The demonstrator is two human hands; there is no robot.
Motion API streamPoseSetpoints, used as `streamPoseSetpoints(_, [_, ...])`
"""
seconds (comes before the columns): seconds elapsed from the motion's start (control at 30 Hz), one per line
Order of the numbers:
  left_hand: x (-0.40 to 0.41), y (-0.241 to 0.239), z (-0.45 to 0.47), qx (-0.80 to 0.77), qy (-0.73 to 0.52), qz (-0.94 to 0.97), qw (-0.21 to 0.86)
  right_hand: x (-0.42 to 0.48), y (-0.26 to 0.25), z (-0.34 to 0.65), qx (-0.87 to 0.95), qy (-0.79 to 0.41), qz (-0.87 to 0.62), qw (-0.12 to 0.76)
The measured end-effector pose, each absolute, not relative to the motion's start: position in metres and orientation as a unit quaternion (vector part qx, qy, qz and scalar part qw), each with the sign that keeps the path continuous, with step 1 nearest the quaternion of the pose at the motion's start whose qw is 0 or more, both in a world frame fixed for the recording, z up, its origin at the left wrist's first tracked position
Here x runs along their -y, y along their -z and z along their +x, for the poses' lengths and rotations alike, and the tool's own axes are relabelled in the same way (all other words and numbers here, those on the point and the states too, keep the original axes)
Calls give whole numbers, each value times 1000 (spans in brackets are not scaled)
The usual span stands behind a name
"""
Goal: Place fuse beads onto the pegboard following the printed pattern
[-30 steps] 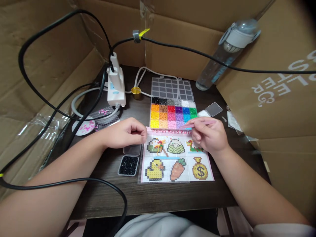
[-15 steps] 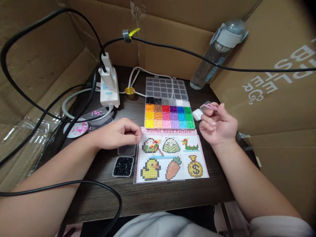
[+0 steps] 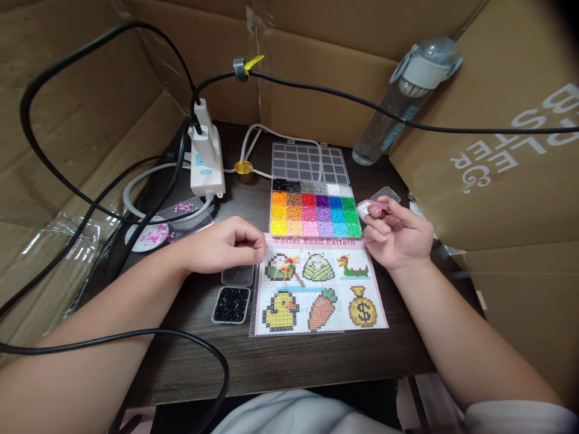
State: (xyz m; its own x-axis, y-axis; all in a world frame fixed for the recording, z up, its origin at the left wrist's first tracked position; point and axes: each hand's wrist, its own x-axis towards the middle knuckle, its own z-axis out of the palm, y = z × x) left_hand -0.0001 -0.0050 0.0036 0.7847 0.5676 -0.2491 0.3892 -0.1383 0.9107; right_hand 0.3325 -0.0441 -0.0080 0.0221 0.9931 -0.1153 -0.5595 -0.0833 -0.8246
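My left hand (image 3: 228,245) rests curled on the dark table (image 3: 280,361) at the left edge of the bead pattern sheet (image 3: 319,286), fingertips pinched together just above a small open box of black beads (image 3: 232,303). My right hand (image 3: 398,235) hovers to the right of the sheet, palm turned inward, with a thin pink tweezer (image 3: 377,206) pinched between thumb and fingers. The tweezer tip points at a small white bead container (image 3: 363,208). The open bead organizer (image 3: 315,208) with coloured compartments lies behind the sheet.
Cardboard walls (image 3: 497,150) surround the table. A water bottle (image 3: 398,99) leans at the back right. A white power adapter (image 3: 206,155) with black cables (image 3: 90,199), a gold cap (image 3: 244,170) and a disc of pink beads (image 3: 147,236) lie at the left.
My right hand lifted off the pattern sheet with the tweezer and swung right toward the small white container. My left hand stayed put.
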Motion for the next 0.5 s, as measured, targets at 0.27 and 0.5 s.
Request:
streamPoseSetpoints(0.27, [6,0,0,-323,-83,754,567,44,12,330,303,-631,-384,603])
streamPoseSetpoints(0.5, [7,0,-1,-320,-87,751,570,44,11,328,307,-623,-397,600])
